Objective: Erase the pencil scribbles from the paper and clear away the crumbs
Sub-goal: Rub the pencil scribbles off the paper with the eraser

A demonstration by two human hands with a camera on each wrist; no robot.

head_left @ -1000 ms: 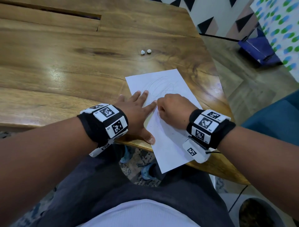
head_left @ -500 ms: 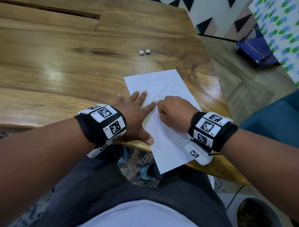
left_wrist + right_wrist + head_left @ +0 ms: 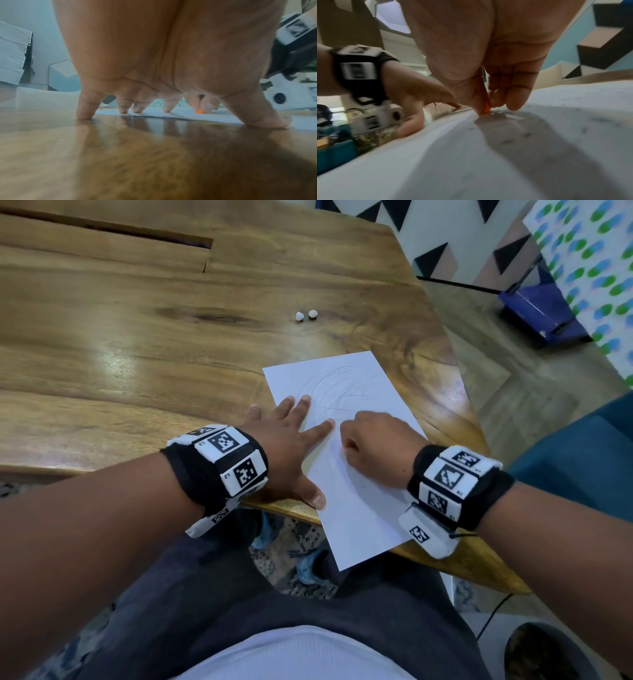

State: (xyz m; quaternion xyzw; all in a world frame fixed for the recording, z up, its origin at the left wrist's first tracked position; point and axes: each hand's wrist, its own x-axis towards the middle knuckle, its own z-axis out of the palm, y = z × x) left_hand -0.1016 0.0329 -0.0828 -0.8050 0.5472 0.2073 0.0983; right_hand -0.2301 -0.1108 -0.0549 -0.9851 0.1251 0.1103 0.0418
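Note:
A white sheet of paper (image 3: 356, 474) lies at the near edge of the wooden table (image 3: 137, 364), its near corner hanging over the edge. Faint pencil scribbles (image 3: 342, 390) cover its far half. My left hand (image 3: 291, 446) lies flat with spread fingers, pressing the paper's left edge. My right hand (image 3: 373, 443) is curled over the middle of the sheet and pinches a small orange eraser (image 3: 486, 108) against the paper; the eraser (image 3: 199, 111) also shows in the left wrist view. Dark crumbs (image 3: 506, 141) lie on the paper near my right hand.
Two small white lumps (image 3: 306, 315) sit on the table beyond the paper. A long slot (image 3: 113, 229) runs across the far left of the tabletop. Below the table are my lap, a patterned rug and a blue seat (image 3: 582, 453) at the right.
My right hand has shifted slightly over the paper, rubbing with the eraser. The left hand stays pressed on the sheet.

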